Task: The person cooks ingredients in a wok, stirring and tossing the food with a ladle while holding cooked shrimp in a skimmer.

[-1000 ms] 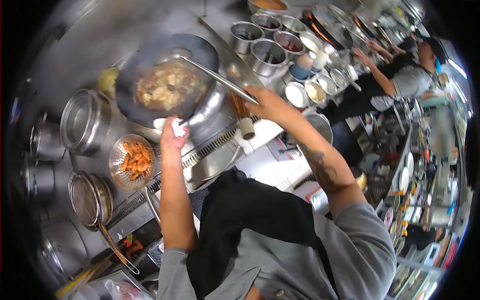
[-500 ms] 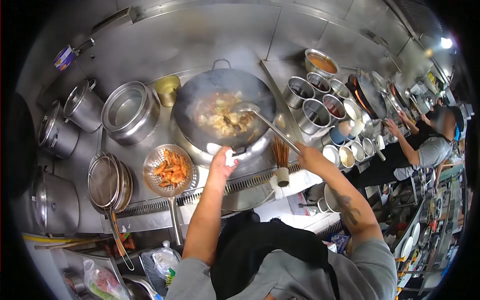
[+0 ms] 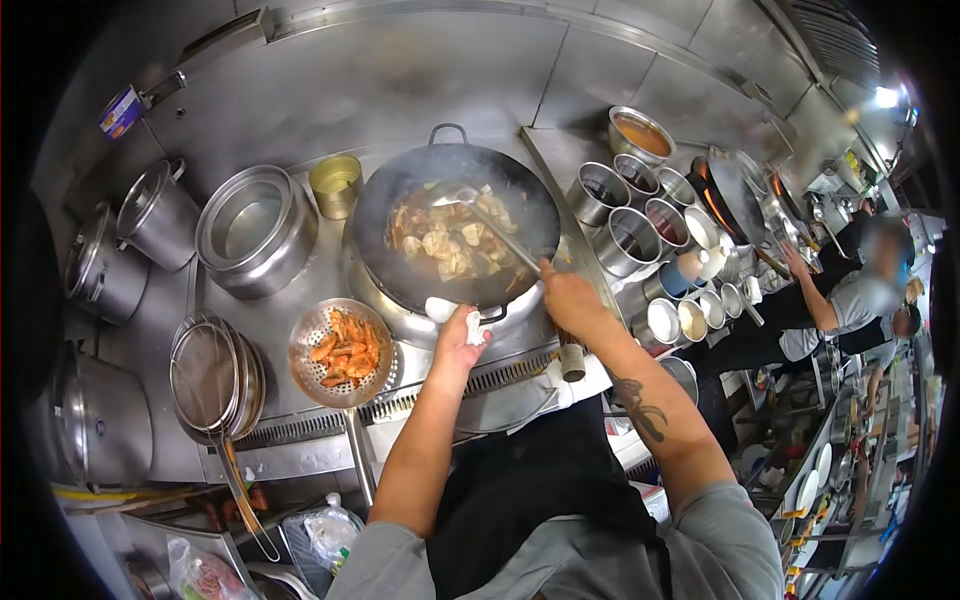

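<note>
A large dark wok [image 3: 400, 270] sits on the stove, with steaming food [image 3: 455, 240] of pale slices and brownish pieces in it. My left hand [image 3: 460, 340] is closed on a white cloth [image 3: 474, 328] at the wok's near rim, beside the near handle. My right hand [image 3: 572, 298] grips the handle of a metal ladle [image 3: 458, 196], whose bowl is over the food in the back half of the wok. A perforated strainer [image 3: 343, 352] with orange shrimp-like pieces stands left of my left forearm.
Metal pots [image 3: 257, 232] and stacked mesh strainers [image 3: 205, 375] stand at the left. A yellowish tin [image 3: 336, 185] is behind the wok. Sauce containers [image 3: 628, 240] and white-filled cups [image 3: 663, 320] line the right, near a bamboo brush [image 3: 571, 360]. Co-workers [image 3: 850, 300] stand farther right.
The view has turned upright and the wok now sits more central. My right hand has come closer to the wok, and the ladle's bowl has moved toward its back. The food is more spread out.
</note>
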`<state>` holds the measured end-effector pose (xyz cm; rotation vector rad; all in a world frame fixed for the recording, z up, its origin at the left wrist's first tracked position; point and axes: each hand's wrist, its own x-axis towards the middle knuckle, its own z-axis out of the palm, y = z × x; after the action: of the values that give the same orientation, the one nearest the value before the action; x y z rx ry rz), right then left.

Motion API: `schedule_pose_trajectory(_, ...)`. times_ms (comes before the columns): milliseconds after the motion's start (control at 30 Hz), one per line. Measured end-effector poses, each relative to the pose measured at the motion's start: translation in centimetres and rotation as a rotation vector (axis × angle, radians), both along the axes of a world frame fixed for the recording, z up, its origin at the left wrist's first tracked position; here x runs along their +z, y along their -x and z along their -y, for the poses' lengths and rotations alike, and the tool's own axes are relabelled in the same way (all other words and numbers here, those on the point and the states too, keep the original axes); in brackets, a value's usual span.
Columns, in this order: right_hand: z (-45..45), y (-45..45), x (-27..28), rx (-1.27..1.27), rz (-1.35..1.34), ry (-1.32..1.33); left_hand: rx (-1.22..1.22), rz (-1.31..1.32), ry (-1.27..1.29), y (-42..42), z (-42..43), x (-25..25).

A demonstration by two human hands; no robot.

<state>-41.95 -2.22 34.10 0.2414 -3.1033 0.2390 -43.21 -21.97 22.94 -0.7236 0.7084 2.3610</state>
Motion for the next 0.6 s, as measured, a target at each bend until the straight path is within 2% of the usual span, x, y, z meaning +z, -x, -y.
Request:
schedule_pose_trajectory(100,2.0,-0.4,-0.1,0.104,0.142,0.012,-0.011,0.02,0.018,0.2,0.0,-0.2)
schedule_pose_trajectory(200,1.7,-3.3,3.9,0.141,0.145,0.173,-0.007,-0.003,-0.007,0.1,0.0,-0.6)
schedule_pose_trajectory(267,0.2,-5.8,5.9,0.153,0.094,0.193,0.004,-0.023,-0.027,0.2,-0.1,-0.8)
schedule_pose_trajectory(333,-1.0,-7.9,8.8,0.08,0.129,0.103,0.007,-0.017,-0.019,0.1,-0.2,-0.7)
schedule_pose_trajectory(433,-4.1,-7.5,7.5,0.018,0.167,-0.094,0.002,-0.006,-0.001,0.1,-0.2,-0.7)
schedule_pose_trajectory(600,-3.9,-2.8,3.2,-0.069,-0.002,-0.093,-0.01,-0.016,-0.007,0.7,-0.2,-1.7)
